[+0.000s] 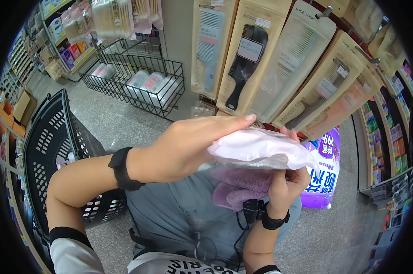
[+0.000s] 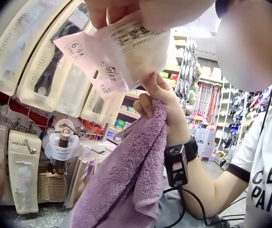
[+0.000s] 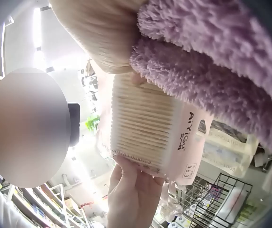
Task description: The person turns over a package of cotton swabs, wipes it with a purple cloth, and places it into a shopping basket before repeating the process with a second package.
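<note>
A pink-and-clear pack of cotton swabs point(image 3: 140, 123), printed with a price of 6.9, is held up between both hands. My left hand point(image 1: 174, 146) grips one side of it, fingers behind and thumb along its upper edge in the head view. My right hand point(image 1: 286, 189) pinches the opposite edge. The same right hand point(image 2: 162, 102) also holds a fluffy purple towel point(image 2: 126, 166), which hangs down below the pack. In the right wrist view the towel point(image 3: 212, 61) covers part of the pack. Wooden swab sticks show through the clear window.
Packaged combs point(image 1: 247, 59) hang on hooks just ahead. A wire basket point(image 1: 138, 86) with white packs is fixed to the shelf at left. The black shopping basket point(image 1: 46, 137) stands on the floor at my left. At right is a purple-and-white bag point(image 1: 323, 173).
</note>
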Action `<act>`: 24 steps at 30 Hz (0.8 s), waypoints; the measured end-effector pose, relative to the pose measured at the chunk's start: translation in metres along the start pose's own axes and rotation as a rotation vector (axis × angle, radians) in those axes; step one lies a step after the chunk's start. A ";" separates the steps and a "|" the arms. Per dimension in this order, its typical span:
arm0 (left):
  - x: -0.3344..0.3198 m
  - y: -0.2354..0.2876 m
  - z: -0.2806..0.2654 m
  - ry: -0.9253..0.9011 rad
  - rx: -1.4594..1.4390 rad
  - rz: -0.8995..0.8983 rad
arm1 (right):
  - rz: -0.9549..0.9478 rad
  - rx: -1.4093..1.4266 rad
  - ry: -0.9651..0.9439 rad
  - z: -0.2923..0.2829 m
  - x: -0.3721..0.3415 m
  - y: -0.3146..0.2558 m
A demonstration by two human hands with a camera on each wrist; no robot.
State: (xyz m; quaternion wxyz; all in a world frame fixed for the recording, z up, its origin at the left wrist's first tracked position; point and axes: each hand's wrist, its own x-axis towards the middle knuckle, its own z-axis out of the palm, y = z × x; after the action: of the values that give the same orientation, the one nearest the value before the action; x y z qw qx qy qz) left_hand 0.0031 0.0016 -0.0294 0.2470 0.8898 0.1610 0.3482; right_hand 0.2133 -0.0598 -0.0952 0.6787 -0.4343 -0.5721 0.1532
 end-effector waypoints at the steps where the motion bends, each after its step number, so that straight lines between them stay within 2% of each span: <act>1: 0.002 0.001 -0.003 0.000 -0.017 -0.007 | -0.031 -0.024 -0.037 -0.002 -0.001 0.002; 8: -0.003 0.005 -0.007 -0.071 -0.039 -0.073 | -0.009 -0.038 -0.045 -0.001 -0.001 0.002; 13: -0.012 0.008 -0.006 -0.020 -0.006 -0.077 | 0.025 -0.051 -0.018 0.003 -0.004 0.001; 16: -0.013 0.010 -0.008 0.042 0.010 -0.072 | 0.114 -0.095 -0.074 0.001 -0.008 -0.005; 19: -0.014 0.008 -0.008 0.093 -0.044 -0.105 | 0.104 -0.108 -0.134 -0.004 -0.011 -0.004; 24: -0.013 0.009 -0.012 0.110 -0.105 -0.119 | 0.063 -0.010 -0.037 0.005 -0.009 0.002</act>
State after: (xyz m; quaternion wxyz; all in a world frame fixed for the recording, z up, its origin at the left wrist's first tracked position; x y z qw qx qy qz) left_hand -0.0131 -0.0079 -0.0242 0.3042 0.8440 0.2084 0.3894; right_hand 0.2068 -0.0633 -0.1025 0.6606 -0.4524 -0.5716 0.1796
